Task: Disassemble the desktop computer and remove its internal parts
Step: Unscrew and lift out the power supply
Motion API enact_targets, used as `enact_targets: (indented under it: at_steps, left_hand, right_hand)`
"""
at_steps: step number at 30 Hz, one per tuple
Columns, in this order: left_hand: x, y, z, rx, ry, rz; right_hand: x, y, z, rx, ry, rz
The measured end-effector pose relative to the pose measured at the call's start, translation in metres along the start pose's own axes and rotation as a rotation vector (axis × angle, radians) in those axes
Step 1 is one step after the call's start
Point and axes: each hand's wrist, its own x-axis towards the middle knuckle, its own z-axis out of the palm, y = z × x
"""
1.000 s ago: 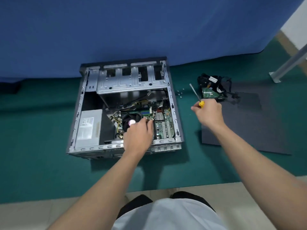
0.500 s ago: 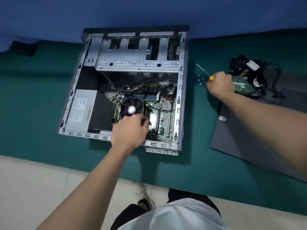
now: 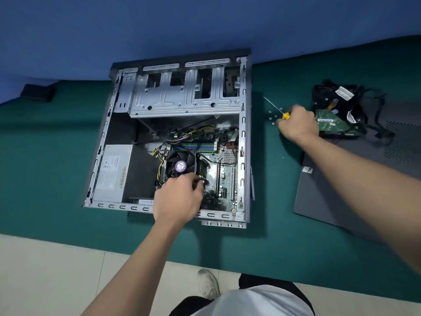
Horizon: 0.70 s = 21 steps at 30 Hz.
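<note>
A: Start at the fingers (image 3: pixel 193 179) of our left hand (image 3: pixel 177 199) — what were they doing?

B: They were bent down inside the computer case (image 3: pixel 244 137), with the tips at the near right corner of the CPU cooler (image 3: pixel 180 165), beside a dark cable. We could not tell whether they pinched anything, because the back of the hand hid the grip.

A: And our right hand (image 3: pixel 297 124)?

B: It was clenched round the yellow handle of the screwdriver (image 3: pixel 284 115). The thin shaft pointed away and to the left, over a scatter of loose screws (image 3: pixel 273 116) on the green mat (image 3: pixel 45 156), just right of the case.

A: Where did the computer itself sit?

B: It lay on its side on that mat, open side up. The cooler sat on the motherboard (image 3: pixel 224 179) in the near right part. The grey power supply (image 3: pixel 112 172) lay along the left wall, and the bare metal drive cage (image 3: pixel 186 94) spanned the far end.

A: What lay outside it?

B: Just beyond our right hand was a hard drive (image 3: pixel 330 124), green board up, touching a tangle of black cables (image 3: pixel 341 96). Both were at the far end of the dark side panel (image 3: pixel 341 201), which lay flat to the right. Behind everything hung a blue cloth (image 3: pixel 159 23) — and nearest us, a shoe (image 3: pixel 209 286) stood on the pale floor.
</note>
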Motion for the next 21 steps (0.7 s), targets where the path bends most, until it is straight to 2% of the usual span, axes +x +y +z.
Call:
enact_targets:
  at_steps: [3,6,13,16,19,21]
  left_hand:
    - [-0.003,-0.001,0.0,-0.047,0.052,0.02]
    - [-0.01,-0.002,-0.002,-0.14,0.131,0.066]
    - [-0.019,-0.02,-0.013,-0.427,0.184,0.339]
    - [-0.024,-0.043,-0.017,-0.378,0.178,0.508]
    - [-0.032,-0.083,-0.024,-0.25,0.241,0.686]
    - [-0.034,-0.115,-0.028,-0.204,0.301,0.698]
  right_hand:
    - [-0.029,-0.004,-0.014,0.162,-0.017,0.037]
    - [-0.065,-0.009,-0.025,0.297,-0.011,-0.004]
    - [-0.174,-0.039,-0.028,0.348,0.124,-0.188]
    - [-0.216,-0.055,-0.016,0.302,0.184,-0.19]
    - [-0.257,-0.074,0.002,0.307,0.213,-0.137]
    - [-0.285,-0.087,0.018,0.335,0.206,-0.094]
